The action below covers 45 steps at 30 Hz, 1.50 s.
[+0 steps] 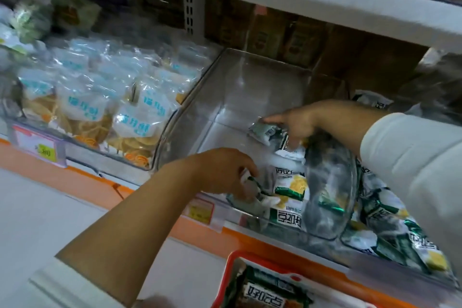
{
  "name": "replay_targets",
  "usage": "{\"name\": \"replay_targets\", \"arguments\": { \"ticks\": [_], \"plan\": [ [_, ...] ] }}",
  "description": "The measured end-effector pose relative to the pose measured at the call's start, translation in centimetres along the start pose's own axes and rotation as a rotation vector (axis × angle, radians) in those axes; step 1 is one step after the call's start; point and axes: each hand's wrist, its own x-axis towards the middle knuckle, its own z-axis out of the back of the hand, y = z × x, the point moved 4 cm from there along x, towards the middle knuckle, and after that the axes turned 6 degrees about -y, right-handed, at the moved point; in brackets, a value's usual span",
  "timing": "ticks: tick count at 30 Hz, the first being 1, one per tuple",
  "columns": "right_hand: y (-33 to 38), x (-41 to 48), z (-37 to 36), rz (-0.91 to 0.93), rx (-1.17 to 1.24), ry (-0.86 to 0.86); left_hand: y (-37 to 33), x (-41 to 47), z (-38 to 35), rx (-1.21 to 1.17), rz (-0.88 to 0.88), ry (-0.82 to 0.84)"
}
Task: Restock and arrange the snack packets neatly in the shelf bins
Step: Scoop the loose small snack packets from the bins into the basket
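Snack packets [290, 182], green-and-white: small heap at front right of middle bin [225, 87], close against clear divider [330, 182]. Rest of that bin bare back to rear wall. More of same in right bin [447, 280] past the divider, plus stock in red basket [232, 265] below shelf edge.

Left hand [225, 170]: low at bin's front lip, fingers curled round edge of front packet [265, 199]. Right hand [305, 122]: reaching in over the divider, forefinger laid along top of upper packet [267, 131], thumb underneath. Reads as a pinch, but blurred.

Risks, judged from here:
- Slick film, puffy packs. Corner-only hold likely to slip, with packet dropping flat or face down.
- Right sleeve [412, 170] passing low over right bin. Risk of dragging those packets out of line or knocking the divider.
- Heap loose and tilted. Pulling one out likely to topple the others.
- Low front lip. Anything stood too far forward liable to slide out toward the basket.
- Labels facing different ways. Easy to end up with ragged rows unless turned one by one.
- Left bin [160, 142] of blue-label packs just beside, apart from both hands. Low concern.
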Motion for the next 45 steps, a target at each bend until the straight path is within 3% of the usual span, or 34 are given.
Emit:
{"name": "replay_targets", "arguments": {
  "ticks": [9,13,18,20,26,28,30,36,45],
  "plan": [
    [-0.3,0.7,-0.8,-0.058,-0.031,-0.077,0.7,-0.8,1.5,-0.107,0.076,-0.209],
    [0.4,-0.2,-0.9,-0.037,-0.119,-0.029,1.2,-1.2,2.1,-0.164,0.101,-0.280],
    [1.0,-1.4,-1.1,-0.018,-0.008,0.017,1.9,-1.0,2.6,-0.197,0.160,-0.365],
    [1.0,-2.3,-0.7,0.006,0.087,-0.042,2.0,-1.1,2.9,-0.220,0.179,-0.428],
    [2.1,-9.6,2.0,0.113,0.488,-0.428,-0.2,-4.9,4.9,-0.353,0.188,-0.674],
    [2.7,-13.6,1.8,0.115,0.592,-0.483,-1.9,-7.1,5.3,-0.503,0.162,-0.716],
    [3.1,-17.5,0.8,0.110,0.646,-0.509,-4.7,-9.6,5.1,-0.617,0.113,-0.670],
    [2.3,-28.1,-6.7,0.109,0.835,-0.569,-12.2,-15.6,0.5,-0.605,0.024,-0.398],
    [-2.3,-28.9,-33.0,-0.266,1.275,-0.151,-14.3,-11.9,-21.5,-0.252,0.155,0.247]
  ]
}}
